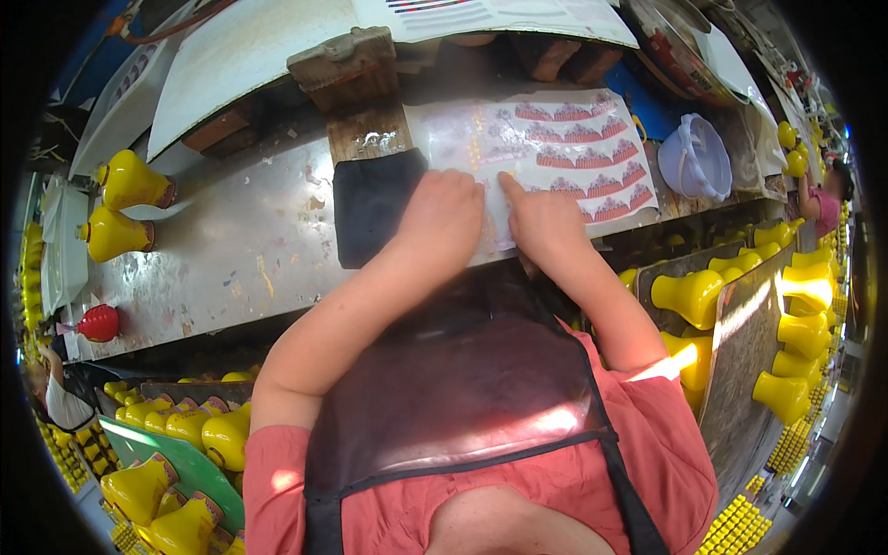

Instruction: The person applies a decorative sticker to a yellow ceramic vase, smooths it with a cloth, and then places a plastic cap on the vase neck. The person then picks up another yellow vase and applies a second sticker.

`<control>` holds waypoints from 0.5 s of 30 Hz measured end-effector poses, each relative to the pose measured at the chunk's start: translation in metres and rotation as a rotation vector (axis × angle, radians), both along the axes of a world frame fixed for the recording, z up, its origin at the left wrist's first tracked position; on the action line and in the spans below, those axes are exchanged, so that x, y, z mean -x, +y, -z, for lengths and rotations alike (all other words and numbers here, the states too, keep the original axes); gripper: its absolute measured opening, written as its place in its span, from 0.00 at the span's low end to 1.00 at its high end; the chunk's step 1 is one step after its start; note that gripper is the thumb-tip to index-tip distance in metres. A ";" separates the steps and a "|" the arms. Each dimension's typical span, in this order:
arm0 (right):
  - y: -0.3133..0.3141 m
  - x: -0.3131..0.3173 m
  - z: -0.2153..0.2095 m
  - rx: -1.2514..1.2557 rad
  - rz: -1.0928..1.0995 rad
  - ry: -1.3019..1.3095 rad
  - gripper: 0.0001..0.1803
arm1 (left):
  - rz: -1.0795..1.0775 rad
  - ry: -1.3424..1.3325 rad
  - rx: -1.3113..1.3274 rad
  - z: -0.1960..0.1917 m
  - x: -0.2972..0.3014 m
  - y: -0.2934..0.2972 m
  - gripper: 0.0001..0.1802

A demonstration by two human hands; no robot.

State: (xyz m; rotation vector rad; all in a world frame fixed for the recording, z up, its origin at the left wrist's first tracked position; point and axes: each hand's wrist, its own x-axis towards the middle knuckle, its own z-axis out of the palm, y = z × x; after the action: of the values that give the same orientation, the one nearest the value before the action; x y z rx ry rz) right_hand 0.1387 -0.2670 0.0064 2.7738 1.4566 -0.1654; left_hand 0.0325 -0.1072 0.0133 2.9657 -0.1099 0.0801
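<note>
A pale sheet (504,120) with rows of curved red-and-purple printed decals lies on the metal worktable. My left hand (449,217) rests at the sheet's left side, beside a black cloth pad (370,208). Its fingers are curled down and pressed together; whatever they hold, if anything, is hidden beneath them. Across a small gap, my right hand (548,217) lies on the sheet with the index finger stretched out onto it. The other fingers of that hand are partly folded, and I see nothing held there.
A wooden block (347,69) stands behind the pad. Yellow vase-shaped bottles (134,180) and a red ribbed object (98,324) sit at the left. A lilac bucket (694,159) stands at right. Boards with yellow bottles (689,296) flank me. Another person (828,199) is far right.
</note>
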 end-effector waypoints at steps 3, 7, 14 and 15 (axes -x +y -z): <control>-0.002 -0.001 -0.002 0.007 0.026 0.004 0.27 | -0.002 0.002 -0.007 0.000 0.000 0.000 0.13; -0.015 0.001 -0.011 -0.017 0.121 0.035 0.26 | -0.005 -0.003 -0.009 0.000 0.000 0.000 0.14; -0.025 0.007 -0.008 0.000 0.102 0.046 0.27 | 0.005 0.000 -0.020 -0.003 0.000 -0.001 0.14; -0.024 0.007 -0.007 -0.003 0.110 0.037 0.28 | 0.004 0.002 -0.024 -0.004 0.000 0.000 0.14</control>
State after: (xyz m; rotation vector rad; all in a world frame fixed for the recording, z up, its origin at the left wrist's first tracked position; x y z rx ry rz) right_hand 0.1317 -0.2910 0.0129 2.8694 1.3131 -0.2158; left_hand 0.0326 -0.1077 0.0170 2.9894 -0.1168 0.0753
